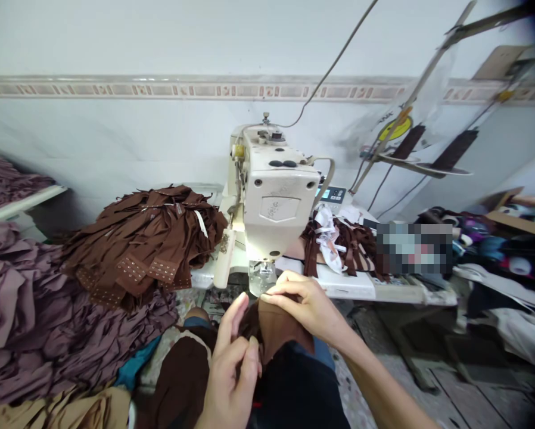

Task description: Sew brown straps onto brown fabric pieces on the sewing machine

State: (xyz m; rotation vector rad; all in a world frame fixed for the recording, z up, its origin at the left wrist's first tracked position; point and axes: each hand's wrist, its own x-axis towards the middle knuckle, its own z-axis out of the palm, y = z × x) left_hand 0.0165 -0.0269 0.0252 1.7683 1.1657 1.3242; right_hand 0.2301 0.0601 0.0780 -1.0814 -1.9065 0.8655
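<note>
L hand (pixel 234 369), R hand (pixel 305 304): fingers pinch brown cloth piece (pixel 279 330), right in front of sewing machine (pixel 274 196). Brown stack (pixel 146 238) far left on surface (pixel 361 286); mauve heap (pixel 35 322) near left.

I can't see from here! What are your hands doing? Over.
Both hands pinching: left hand, right hand, on brown fabric piece. Piece in front of sewing machine. Nothing blocking.

Head camera, forward-down, close over brown fabric (pixel 277 328), facing sewing machine (pixel 274 199).
</note>
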